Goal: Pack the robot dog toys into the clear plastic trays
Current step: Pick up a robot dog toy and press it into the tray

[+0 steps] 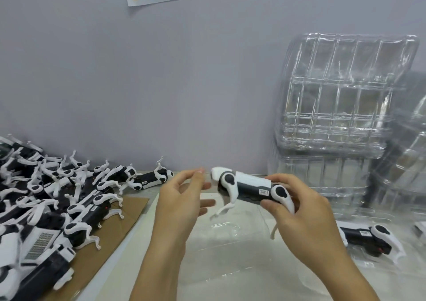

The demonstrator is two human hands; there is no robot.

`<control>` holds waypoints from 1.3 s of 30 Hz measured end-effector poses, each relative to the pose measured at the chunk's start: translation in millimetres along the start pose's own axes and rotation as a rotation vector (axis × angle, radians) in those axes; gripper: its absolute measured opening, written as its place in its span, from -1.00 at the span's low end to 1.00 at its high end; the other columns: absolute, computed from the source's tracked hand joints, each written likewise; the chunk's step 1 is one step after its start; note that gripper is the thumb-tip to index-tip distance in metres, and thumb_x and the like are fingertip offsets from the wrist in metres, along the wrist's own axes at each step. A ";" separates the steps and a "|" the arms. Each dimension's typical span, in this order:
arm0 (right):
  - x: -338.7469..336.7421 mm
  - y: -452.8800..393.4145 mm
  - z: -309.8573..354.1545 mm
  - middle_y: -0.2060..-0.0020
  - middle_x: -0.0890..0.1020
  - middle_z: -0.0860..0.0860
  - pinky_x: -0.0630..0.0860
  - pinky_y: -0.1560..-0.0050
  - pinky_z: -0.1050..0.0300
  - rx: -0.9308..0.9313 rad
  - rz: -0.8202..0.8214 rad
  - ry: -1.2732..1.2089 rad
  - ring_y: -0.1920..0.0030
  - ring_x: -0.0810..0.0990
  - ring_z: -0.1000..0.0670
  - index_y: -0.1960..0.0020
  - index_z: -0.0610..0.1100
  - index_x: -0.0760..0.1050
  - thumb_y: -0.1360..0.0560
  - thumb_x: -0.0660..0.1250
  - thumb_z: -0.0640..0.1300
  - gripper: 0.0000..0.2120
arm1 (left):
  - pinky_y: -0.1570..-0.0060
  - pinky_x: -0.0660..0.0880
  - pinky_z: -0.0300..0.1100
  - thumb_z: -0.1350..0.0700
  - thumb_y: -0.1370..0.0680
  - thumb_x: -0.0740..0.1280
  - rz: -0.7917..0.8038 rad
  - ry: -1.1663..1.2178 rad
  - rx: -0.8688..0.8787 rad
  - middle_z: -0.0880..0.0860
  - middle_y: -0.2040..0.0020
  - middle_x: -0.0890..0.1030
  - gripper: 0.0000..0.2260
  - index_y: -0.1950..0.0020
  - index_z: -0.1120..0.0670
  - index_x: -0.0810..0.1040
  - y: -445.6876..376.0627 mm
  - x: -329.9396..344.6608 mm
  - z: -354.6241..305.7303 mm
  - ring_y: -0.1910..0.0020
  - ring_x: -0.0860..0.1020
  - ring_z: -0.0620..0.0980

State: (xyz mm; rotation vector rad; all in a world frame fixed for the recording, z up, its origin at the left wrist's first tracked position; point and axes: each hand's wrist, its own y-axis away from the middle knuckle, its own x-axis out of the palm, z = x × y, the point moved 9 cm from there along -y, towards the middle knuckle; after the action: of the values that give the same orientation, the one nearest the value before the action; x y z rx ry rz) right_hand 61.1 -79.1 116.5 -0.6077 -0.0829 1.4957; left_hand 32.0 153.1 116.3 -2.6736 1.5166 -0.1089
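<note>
White-and-black plastic, the robot dog toy [250, 189] is held above the clear tray [242, 254] on the bench, likely to fold its legs before seating it. Right hand [306, 217] grips its rear; left hand [182, 199], fingers relaxed and holding nothing, reaches toward its head. Another dog [368, 238] lies already packed at right.
</note>
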 end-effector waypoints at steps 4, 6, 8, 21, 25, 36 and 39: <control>-8.1 -0.5 -13.9 0.25 0.62 0.29 0.38 0.30 0.20 0.095 -0.046 0.014 0.20 0.56 0.21 0.09 0.19 0.52 -0.45 0.46 -0.17 -0.75 | 0.02 0.53 -0.10 0.00 -0.59 0.33 -0.223 -0.104 0.083 -0.12 0.08 0.68 -0.93 0.05 -0.10 0.61 0.6 -44.8 9.7 0.02 0.63 -0.11; -8.8 -0.8 -18.3 0.23 0.62 0.30 0.43 0.27 0.15 0.124 -0.051 0.008 0.17 0.55 0.22 0.09 0.17 0.51 -0.47 0.45 -0.15 -0.77 | 0.06 0.44 -0.23 0.06 -0.59 0.34 -0.250 -0.145 0.092 -0.16 0.00 0.63 -0.93 0.01 -0.12 0.59 2.5 -57.0 27.9 -0.08 0.57 -0.19; -6.4 -0.4 -22.4 0.24 0.63 0.26 0.53 0.25 0.01 0.153 -0.047 0.004 0.22 0.60 0.14 0.09 0.15 0.50 -0.48 0.44 -0.15 -0.79 | -0.07 0.40 -0.22 0.10 -0.60 0.34 -0.205 -0.171 0.064 -0.15 -0.11 0.60 -0.87 -0.11 -0.10 0.56 0.6 -57.6 52.2 -0.19 0.53 -0.15; 29.7 -15.8 -4.2 0.12 0.69 0.17 0.63 0.10 0.24 0.069 0.139 -0.218 0.11 0.71 0.04 0.00 0.22 0.59 -0.55 0.34 -0.31 -0.62 | -0.17 0.31 -0.21 0.30 -0.57 0.30 -0.021 0.036 -0.223 -0.03 -0.30 0.56 -0.65 -0.32 0.02 0.52 -25.5 -34.9 120.1 -0.26 0.49 -0.11; 58.5 -40.4 2.0 0.12 0.67 0.16 0.56 0.02 0.10 0.031 0.284 -0.015 0.07 0.66 0.07 -0.09 0.14 0.57 -0.53 0.39 -0.23 -0.72 | -0.12 0.34 -0.25 0.29 -0.56 0.31 -0.027 0.050 -0.221 -0.05 -0.25 0.58 -0.66 -0.29 0.02 0.54 -26.3 -33.9 120.2 -0.20 0.51 -0.18; 87.6 -40.2 -21.7 0.16 0.58 0.24 0.37 0.13 0.33 -0.149 0.567 0.481 0.10 0.49 0.23 0.00 0.17 0.54 -0.49 0.40 -0.15 -0.78 | -0.10 0.30 -0.24 0.30 -0.55 0.30 -0.049 0.031 -0.212 -0.07 -0.22 0.57 -0.64 -0.32 0.05 0.54 -22.8 -33.1 113.3 -0.23 0.50 -0.11; 98.9 -34.2 -25.5 0.00 0.49 0.23 0.36 -0.05 0.24 -0.198 0.660 0.583 -0.05 0.44 0.16 -0.14 0.11 0.52 -0.51 0.38 -0.14 -0.75 | -0.11 0.30 -0.24 0.29 -0.55 0.30 -0.048 0.016 -0.205 -0.07 -0.23 0.56 -0.64 -0.33 0.05 0.53 -21.4 -32.1 111.6 -0.22 0.49 -0.12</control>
State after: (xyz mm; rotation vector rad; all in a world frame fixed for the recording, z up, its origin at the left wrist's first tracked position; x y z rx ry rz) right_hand 112.7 7.5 78.5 -1.2970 0.4666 1.8838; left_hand 44.3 194.1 6.3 -2.8731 1.5472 0.0246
